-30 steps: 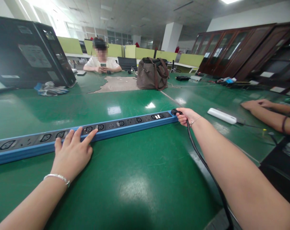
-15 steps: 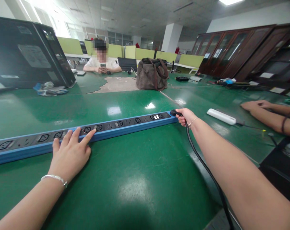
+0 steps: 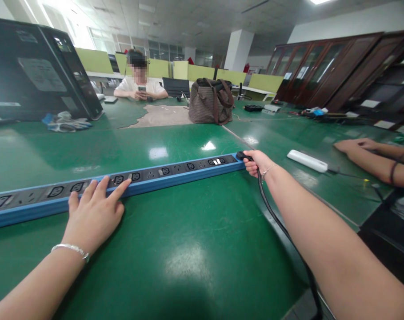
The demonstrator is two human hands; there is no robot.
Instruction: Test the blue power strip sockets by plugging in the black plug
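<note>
A long blue power strip [image 3: 175, 178] with a black face and several sockets lies across the green table [image 3: 175, 249]. My left hand [image 3: 95, 209] rests on its left part, fingers spread over the front edge and socket face. At the strip's right end, my right hand [image 3: 257, 162] is closed around the black power cord [image 3: 271, 211] just behind its thick black end. That end meets the strip's tip; the exact joint is partly hidden by my fingers. From my hand the cord runs down under my right forearm towards the table's edge.
A white power strip [image 3: 307, 161] lies to the right, near another person's forearms [image 3: 371, 155]. Farther back are a brown bag [image 3: 211, 102], work gloves [image 3: 66, 122] and a large black case [image 3: 38, 73]. Across the table sits a person [image 3: 140, 89] holding a phone.
The whole view has shifted slightly, with things appearing a little farther left. Both hands keep the same places on the strip and cord.
</note>
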